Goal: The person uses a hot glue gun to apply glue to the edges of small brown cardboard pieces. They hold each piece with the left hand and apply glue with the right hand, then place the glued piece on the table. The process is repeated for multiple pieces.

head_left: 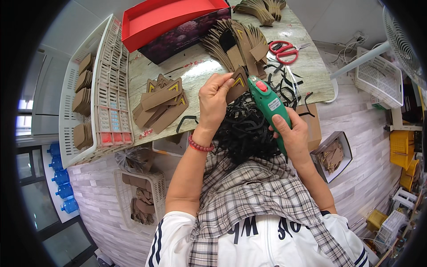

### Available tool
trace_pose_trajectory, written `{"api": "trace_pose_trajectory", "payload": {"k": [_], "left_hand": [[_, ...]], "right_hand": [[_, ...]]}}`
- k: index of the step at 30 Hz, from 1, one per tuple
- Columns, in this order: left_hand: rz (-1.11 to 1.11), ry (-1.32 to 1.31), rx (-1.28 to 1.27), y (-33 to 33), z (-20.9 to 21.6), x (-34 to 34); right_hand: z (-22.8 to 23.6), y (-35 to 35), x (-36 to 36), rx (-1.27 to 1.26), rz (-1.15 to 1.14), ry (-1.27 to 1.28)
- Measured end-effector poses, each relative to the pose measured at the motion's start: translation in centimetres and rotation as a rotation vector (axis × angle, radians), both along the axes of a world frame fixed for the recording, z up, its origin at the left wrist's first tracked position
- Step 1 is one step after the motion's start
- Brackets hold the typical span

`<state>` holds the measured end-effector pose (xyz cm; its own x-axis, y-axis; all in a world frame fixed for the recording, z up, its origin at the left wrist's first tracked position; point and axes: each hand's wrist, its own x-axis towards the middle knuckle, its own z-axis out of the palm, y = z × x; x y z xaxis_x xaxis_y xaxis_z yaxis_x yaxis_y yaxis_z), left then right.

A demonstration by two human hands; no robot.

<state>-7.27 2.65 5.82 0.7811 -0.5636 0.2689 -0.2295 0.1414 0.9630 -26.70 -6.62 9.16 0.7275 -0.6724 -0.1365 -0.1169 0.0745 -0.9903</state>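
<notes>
Left hand [214, 99] pinches the brown tab [237, 87] — long axis toward one o'clock; right hand [292, 133] wraps fingers around green cutter [272, 106], head just beside tab's three o'clock.

I saw a narrow lane across the bench [141, 74] between the flowered box [191, 40] and the loose brown tabs [160, 104]. The white crate [98, 84] walled its left end, the left hand [214, 92] blocked its right, and black strips [242, 135] crowded between both forearms.

Pale table [187, 71] under brown pieces [160, 102], red-handled scissors [294, 48], red-lined box [178, 17].
</notes>
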Motion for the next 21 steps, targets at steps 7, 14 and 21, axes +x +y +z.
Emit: {"api": "trace_pose_trajectory", "payload": {"k": [7,14,21], "left_hand": [[-0.074,-0.1,0.056,0.5,1.0,0.5],[-0.146,-0.169,0.137,1.2,1.6,1.8],[-0.115,-0.305,0.3,4.3,4.6,4.2]], "right_hand": [[0.2,-0.1,-0.1,-0.005,0.001,0.007],[0.0,-0.2,-0.2,-0.005,0.011,-0.007],[-0.3,0.1,-0.1,0.022,0.028,0.003]]}}
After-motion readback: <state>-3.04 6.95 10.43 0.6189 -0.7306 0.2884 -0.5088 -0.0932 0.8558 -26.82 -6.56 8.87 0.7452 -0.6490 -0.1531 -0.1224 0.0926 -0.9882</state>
